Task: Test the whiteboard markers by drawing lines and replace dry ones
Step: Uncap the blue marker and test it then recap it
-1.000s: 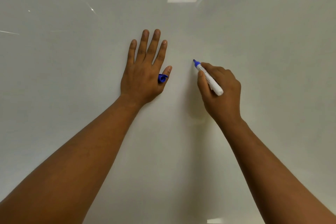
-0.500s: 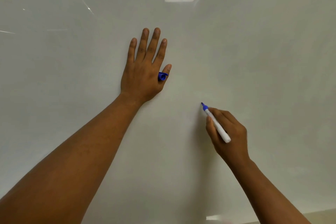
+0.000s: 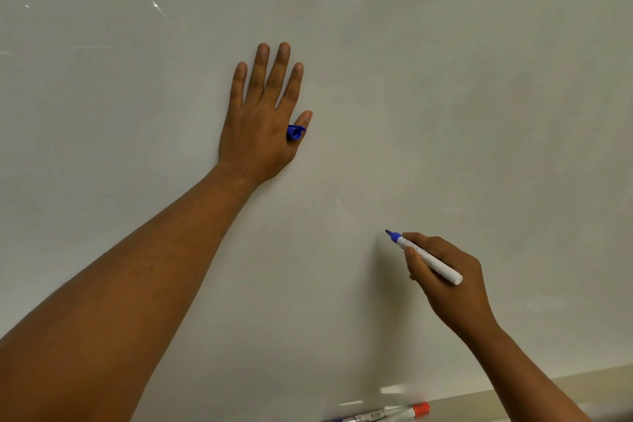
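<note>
My right hand [image 3: 445, 279] pinches the blue marker [image 3: 424, 257] between thumb and curled fingers, nib pointing up and to the left, capless tail down and to the right. The nib sits at or just off the whiteboard [image 3: 479, 113]; I cannot tell whether it touches. My left hand [image 3: 263, 120] lies flat against the board well above and to the left, fingers straight and close together, with the blue cap [image 3: 295, 132] wedged between thumb and forefinger. I see no ink line on the board near the nib or between the hands, though glare and the pale surface may hide a faint trace. Judgement: this marker is likely dry and due for replacement, subject to a clearer look. The governing relation for the next move is cap to nib: the cap lies up and left of the marker, roughly along the marker's own long axis, so recapping calls for bringing the two hands together along that line. At the bottom edge, a ledge [image 3: 565, 384] runs below the board, and spare markers [image 3: 387, 414] lie there lengthwise, one with a red cap [image 3: 420, 408]; they are below the right hand, which is the nearer one to them. No container is visible.
</note>
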Motion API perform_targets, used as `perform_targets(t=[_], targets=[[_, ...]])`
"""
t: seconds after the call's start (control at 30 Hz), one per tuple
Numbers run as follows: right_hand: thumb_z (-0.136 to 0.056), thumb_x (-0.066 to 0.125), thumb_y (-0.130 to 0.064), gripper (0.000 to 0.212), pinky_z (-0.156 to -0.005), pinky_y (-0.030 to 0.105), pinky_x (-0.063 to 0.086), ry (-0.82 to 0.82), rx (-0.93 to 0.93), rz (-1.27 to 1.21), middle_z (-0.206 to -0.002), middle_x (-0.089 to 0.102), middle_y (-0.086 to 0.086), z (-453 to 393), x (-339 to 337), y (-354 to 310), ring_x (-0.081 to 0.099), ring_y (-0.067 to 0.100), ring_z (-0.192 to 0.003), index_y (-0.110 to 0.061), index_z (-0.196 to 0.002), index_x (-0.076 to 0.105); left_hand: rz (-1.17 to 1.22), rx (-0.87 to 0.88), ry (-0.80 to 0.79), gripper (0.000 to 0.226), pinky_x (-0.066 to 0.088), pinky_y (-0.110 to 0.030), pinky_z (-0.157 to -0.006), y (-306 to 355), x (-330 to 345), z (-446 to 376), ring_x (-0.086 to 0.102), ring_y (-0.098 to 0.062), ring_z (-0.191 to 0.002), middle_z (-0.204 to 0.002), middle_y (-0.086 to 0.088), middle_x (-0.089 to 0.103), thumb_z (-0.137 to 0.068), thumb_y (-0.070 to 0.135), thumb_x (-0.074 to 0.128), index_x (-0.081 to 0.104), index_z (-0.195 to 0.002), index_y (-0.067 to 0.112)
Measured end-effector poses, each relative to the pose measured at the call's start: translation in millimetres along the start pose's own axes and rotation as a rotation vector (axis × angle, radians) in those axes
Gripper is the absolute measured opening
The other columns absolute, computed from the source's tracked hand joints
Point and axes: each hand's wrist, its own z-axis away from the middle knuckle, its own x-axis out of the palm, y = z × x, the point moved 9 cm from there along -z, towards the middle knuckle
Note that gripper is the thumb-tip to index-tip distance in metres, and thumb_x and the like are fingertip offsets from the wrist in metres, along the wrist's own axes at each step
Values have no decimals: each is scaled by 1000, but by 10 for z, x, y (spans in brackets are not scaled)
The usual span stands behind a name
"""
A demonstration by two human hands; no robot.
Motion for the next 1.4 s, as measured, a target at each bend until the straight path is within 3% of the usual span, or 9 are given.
perform_targets(t=[0.33,0.5,0.6,0.77,0.93,1.03,1.2,1.3,1.4], targets=[[-95,65,-12,20,-62,15,49,-38,-11,-279,-88,74,-6,7,52,-615,71,19,-72,-21,-110,76,144,-23,-90,62,4,-52,-125,241,-9,336,-1,-34,-154,-167,-14,3,-106,42,29,17,-159,14],[-93,59,-29,32,-64,12,52,-37,-18,-385,-98,77,-2,39,116,-922,73,14,-74,-17,-119,71,229,-50,-145,60,3,-50,-125,377,25,786,0,-33,-154,-167,-13,9,-105,40,36,27,-157,13],[-97,52,-33,34,-70,15,55,-59,-60,-349,-101,77,-7,82,234,-1044,74,14,-77,-21,-127,64,237,-32,-197,58,3,-51,-124,494,6,1014,1,-33,-154,-166,-11,16,-105,40,34,32,-155,12],[-90,61,-46,23,-79,13,55,-157,-131,-180,-102,72,-16,183,502,-1162,69,3,-90,-45,-112,55,325,-12,-316,58,5,-50,-125,685,-10,1339,6,-31,-154,-162,-8,30,-103,43,33,42,-150,11],[-86,65,-50,41,-79,23,55,-237,-83,-16,-102,71,-11,284,779,-1061,65,9,-85,-28,-119,57,342,3,-480,59,-3,-54,-124,823,23,1619,1,-28,-155,-163,-4,27,-98,43,49,41,-152,20],[-91,69,-37,29,-71,19,54,-233,-48,-68,-95,70,-7,358,848,-1010,64,10,-76,-29,-115,56,417,-28,-505,56,-3,-48,-125,833,-10,1724,1,-23,-155,-163,0,28,-100,39,49,40,-152,24],[-92,71,-21,26,-72,8,49,-209,48,-214,-91,70,-14,468,938,-932,65,0,-81,-26,-114,59,770,-278,-529,61,26,-35,-119,707,-70,2005,29,-17,-149,-158,2,38,-98,38,60,37,-153,26],[-91,71,-21,26,-75,11,52,-190,116,-279,-91,72,-11,514,993,-832,68,2,-86,-26,-114,60,990,-422,-502,54,47,-19,-100,632,-66,2195,59,-12,-123,-141,4,59,-94,37,66,52,-144,25],[-93,69,-24,24,-78,14,53,-186,169,-285,-90,73,-10,587,1091,-743,68,4,-88,-29,-115,60,1099,-498,-455,40,51,-7,-85,541,-58,2346,65,3,-96,-120,5,71,-91,34,69,66,-129,23]])
